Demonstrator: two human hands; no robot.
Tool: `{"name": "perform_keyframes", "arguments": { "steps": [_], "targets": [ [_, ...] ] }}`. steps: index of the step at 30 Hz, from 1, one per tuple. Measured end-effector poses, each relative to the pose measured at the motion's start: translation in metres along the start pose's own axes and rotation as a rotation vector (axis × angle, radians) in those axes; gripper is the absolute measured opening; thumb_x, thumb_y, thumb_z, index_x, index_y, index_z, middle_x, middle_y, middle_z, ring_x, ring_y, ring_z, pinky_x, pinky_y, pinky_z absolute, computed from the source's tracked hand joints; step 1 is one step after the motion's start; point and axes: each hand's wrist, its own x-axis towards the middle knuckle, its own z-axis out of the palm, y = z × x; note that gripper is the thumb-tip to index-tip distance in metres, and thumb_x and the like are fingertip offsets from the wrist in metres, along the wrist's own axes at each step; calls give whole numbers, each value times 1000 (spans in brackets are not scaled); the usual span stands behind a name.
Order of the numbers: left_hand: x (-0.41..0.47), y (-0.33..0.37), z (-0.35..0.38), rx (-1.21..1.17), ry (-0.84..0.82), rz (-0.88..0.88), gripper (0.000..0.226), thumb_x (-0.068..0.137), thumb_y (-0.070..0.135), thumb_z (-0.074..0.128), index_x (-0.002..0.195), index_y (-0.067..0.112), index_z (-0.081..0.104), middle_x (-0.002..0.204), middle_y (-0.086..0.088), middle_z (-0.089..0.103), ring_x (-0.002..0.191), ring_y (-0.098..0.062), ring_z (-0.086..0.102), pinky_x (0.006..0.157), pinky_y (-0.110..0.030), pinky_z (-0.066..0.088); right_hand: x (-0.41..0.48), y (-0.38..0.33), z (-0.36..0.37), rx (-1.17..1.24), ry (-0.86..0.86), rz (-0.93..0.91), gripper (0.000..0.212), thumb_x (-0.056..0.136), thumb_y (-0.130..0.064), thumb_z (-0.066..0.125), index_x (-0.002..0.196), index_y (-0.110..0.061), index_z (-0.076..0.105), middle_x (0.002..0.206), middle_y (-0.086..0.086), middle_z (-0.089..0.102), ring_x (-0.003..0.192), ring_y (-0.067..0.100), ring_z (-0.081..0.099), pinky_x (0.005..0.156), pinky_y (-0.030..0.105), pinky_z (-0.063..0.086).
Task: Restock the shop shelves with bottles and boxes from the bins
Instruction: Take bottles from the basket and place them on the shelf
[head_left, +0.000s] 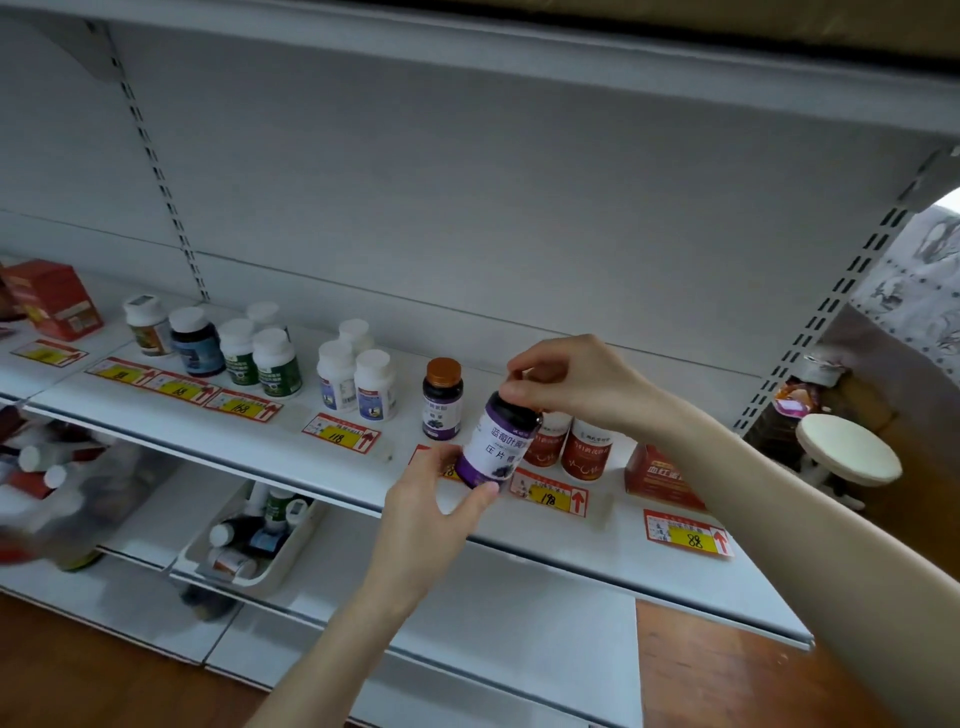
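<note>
- Both hands hold the purple bottle (493, 441): the left hand (431, 514) curls thumb and fingers round its base, and the right hand (566, 384) pinches its dark cap from above.
- That bottle is tilted, top leaning right, in the air over the front edge of the shelf (260, 441), right of middle.
- On the lower shelf to the left sits a white bin (291, 545) with bottles lying inside.
- Price tags lie along the upper shelf's front edge: the 118 tag (340, 434), the 198 tag (550, 499) and the 88 tag (691, 535).
- Just behind the held bottle two red bottles (584, 449) stand touching; a red box (660, 478) is just beside them on the right.
- A dark bottle (442, 400) with a copper cap stands upright to their left.
- Farther left are three white bottles (358, 384), then a cluster of green bottles (260, 358).
- Near the far left end stands a far box (57, 299), also red.
</note>
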Motion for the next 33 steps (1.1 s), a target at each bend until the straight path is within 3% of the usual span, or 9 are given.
{"name": "perform_keyframes", "arguments": {
  "steps": [2,4,7,11,14,17,19,25,33],
  "targets": [
    [-1,-22,-3,229,-32,115,45,84,37,60,116,5,58,105,-2,61,95,-15,58,81,-17,48,10,-1,6,-84,36,-13,30,82,-30,67,106,-14,65,94,-8,62,91,7,59,80,19,48],
    [-2,-44,-7,436,-82,148,52,84,41,51,111,-2,60,104,-14,63,92,-28,63,74,-35,56,21,-1,12,-156,69,-15,33,81,-33,67,108,-14,64,98,-5,61,92,9,57,77,15,46],
    [2,-72,-12,689,-93,224,44,72,28,75,99,-4,64,94,-18,66,78,-33,66,67,-40,55,38,1,22,-274,80,-12,39,82,-33,66,116,-14,60,104,-3,59,93,8,52,68,11,37],
    [14,-91,-23,839,-177,271,52,55,27,87,94,-3,67,94,-18,68,86,-33,68,70,-46,55,65,11,36,-395,75,61,43,83,-29,65,121,-12,55,124,4,56,111,18,51,82,21,35],
    [21,-102,-26,857,-217,272,50,68,39,76,96,-1,68,98,-17,69,94,-32,67,73,-48,54,82,19,45,-461,52,146,44,83,-27,65,123,-11,54,127,8,54,114,23,50,86,26,37],
    [18,-109,-29,799,-250,272,62,95,49,27,98,3,68,103,-15,68,99,-29,65,78,-47,53,92,25,55,-480,14,222,46,84,-25,64,125,-9,51,128,9,52,115,25,49,90,29,38],
    [16,-112,-30,744,-256,265,71,98,48,12,102,3,66,107,-15,66,104,-30,63,83,-47,51,95,27,60,-486,-5,257,47,84,-25,64,126,-9,50,128,10,51,116,26,48,93,32,38],
    [14,-125,-24,644,-189,304,55,98,45,18,108,5,54,113,-18,62,115,-29,45,89,-49,46,100,26,68,-477,12,308,47,85,-25,64,127,-9,50,128,9,51,115,24,49,84,25,35],
    [15,-131,-23,660,-147,366,44,86,38,40,105,2,57,112,-20,61,114,-29,44,89,-49,46,99,21,71,-501,19,353,48,86,-22,63,128,-6,50,129,12,51,116,27,50,92,31,39]
  ]
}}
